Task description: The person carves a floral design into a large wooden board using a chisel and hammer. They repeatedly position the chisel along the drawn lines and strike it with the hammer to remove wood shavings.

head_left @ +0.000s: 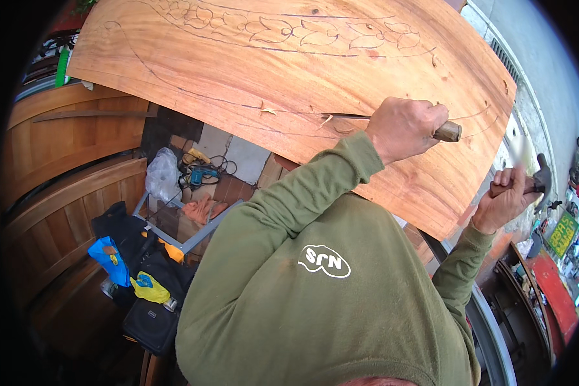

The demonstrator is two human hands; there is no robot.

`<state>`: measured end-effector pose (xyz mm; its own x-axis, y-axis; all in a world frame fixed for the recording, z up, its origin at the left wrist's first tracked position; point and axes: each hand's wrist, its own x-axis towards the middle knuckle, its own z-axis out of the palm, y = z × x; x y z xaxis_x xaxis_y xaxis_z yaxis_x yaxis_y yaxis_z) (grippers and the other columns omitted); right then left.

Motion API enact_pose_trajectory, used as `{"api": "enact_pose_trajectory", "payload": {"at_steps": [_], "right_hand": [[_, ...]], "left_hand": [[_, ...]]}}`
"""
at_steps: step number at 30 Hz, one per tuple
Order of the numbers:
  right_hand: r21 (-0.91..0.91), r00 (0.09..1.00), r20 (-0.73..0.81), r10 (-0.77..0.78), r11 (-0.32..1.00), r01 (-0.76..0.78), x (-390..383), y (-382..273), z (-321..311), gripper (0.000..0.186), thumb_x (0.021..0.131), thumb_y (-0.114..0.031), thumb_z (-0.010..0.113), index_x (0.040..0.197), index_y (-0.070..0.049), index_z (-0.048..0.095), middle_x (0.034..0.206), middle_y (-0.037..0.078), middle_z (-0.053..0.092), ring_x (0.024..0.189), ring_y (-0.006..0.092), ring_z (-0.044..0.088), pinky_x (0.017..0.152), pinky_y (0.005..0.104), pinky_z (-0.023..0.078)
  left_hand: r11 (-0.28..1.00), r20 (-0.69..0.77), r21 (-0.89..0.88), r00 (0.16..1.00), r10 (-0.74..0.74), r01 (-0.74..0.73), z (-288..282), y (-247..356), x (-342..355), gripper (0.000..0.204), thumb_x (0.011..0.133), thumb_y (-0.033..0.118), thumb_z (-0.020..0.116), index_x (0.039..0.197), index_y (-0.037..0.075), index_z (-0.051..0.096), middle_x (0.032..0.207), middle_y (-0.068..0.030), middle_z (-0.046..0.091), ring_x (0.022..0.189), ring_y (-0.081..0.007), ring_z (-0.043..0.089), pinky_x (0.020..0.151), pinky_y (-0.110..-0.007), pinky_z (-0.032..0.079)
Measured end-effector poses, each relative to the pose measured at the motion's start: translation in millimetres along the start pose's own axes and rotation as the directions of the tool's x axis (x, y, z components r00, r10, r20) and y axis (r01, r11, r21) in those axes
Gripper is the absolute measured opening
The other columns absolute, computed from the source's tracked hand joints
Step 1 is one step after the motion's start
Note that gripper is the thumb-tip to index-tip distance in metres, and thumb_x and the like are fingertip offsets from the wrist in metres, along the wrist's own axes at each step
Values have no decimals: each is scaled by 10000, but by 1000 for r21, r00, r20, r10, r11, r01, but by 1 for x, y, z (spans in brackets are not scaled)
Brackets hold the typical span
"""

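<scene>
My left hand (408, 128) is closed around a chisel (449, 132) with a wooden handle. Its narrow metal blade lies low over the wooden board (251, 77), its tip beside a curled shaving (326, 120) near a drawn line. Off the board's right edge, my right hand (505, 199) grips a hammer (542, 177) by its wooden handle, the dark head up and apart from the chisel. Leaf and flower outlines (302, 32) are drawn in dark lines across the far part of the board, and long curved lines run nearer to me.
Wooden panels (71, 219) stand at the left. Below the board are a clear plastic bag (164, 174), a blue corded power tool (202, 177), an orange cloth (202, 209) and a grey metal frame (196, 238). A black bag (125, 231) lies lower left; red furniture (556, 293) stands at right.
</scene>
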<state>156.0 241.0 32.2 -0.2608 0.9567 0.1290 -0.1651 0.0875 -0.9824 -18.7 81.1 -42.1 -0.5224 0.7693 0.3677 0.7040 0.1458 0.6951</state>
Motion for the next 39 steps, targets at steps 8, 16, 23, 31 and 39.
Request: {"api": "enact_pose_trajectory", "payload": {"at_steps": [8,16,23,31,39], "right_hand": [[-578,862,506,7,745,333,-42,63,-19,712,1035,-33,690,1669,-127,379,1213,65,677,833,89,615,756,278,555],[-334,957,289,-1,937,101,-67,44,23,682,1030,-10,675,1644,-108,396,1072,33,656,697,61,530,631,244,493],[-268,963,270,1,960,75,-7,5,-1,578,1039,-27,672,1574,-77,457,873,15,615,698,72,535,598,228,456],[-509,811,584,-34,763,398,-71,69,14,768,1012,-1,716,1678,-64,340,1124,39,672,803,132,600,785,329,557],[46,999,18,-50,998,49,-23,13,27,430,1050,-41,658,1435,-95,474,822,5,563,617,67,476,530,238,425]], "left_hand": [[999,68,24,997,21,-22,8,-6,-6,279,863,318,822,869,139,609,753,-40,696,730,-257,741,562,-401,569],[999,77,-35,996,37,-34,-4,-3,-5,243,828,241,830,912,125,634,772,-72,705,724,-296,745,579,-432,576],[1000,22,12,1000,-4,4,-11,-7,-9,281,834,311,842,877,154,613,760,-44,679,715,-273,730,553,-413,560],[1000,-12,11,1000,19,-19,-11,-10,-8,330,816,351,868,865,150,611,759,-41,675,711,-269,728,549,-406,557],[999,-17,-38,1000,20,-21,-22,-10,-11,310,832,333,846,859,140,604,766,-46,674,709,-267,727,546,-411,559]]}}
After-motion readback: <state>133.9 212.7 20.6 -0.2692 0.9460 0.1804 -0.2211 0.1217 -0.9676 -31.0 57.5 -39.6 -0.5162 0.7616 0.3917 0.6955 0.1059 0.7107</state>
